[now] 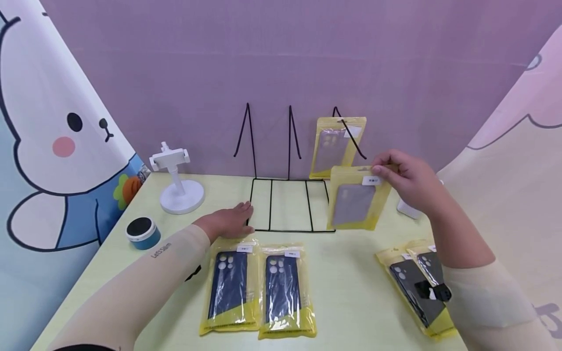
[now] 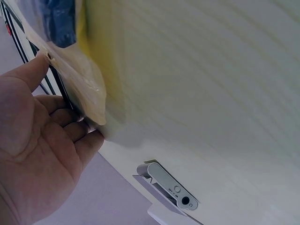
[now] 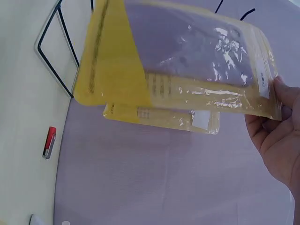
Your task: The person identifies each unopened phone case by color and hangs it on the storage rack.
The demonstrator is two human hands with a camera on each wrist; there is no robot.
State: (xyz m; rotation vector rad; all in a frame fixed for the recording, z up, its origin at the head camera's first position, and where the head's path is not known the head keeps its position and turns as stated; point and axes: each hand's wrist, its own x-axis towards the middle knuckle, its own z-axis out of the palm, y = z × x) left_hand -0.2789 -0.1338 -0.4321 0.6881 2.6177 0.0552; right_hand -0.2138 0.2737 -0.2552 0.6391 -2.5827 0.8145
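My right hand (image 1: 406, 178) pinches the top corner of a bagged phone case (image 1: 353, 200), a greyish-purple case in a clear bag with yellow edges. It is upright at the right front of a black wire display rack (image 1: 290, 230). Behind it, another bagged purple case (image 1: 329, 146) hangs on the rack's right hook. My left hand (image 1: 226, 222) rests at the left side of the rack's base, fingers and thumb against the wire. Just in front of that hand lie two bagged dark blue cases, one on the left (image 1: 230, 287) and one beside it (image 1: 283, 290).
Bagged black cases (image 1: 414, 287) overlap on the table at the right, partly behind my right forearm. A white phone stand (image 1: 181, 195) and a blue round jar (image 1: 144, 234) stand at the left. A red-and-silver object (image 3: 49, 141) lies near the table's back edge.
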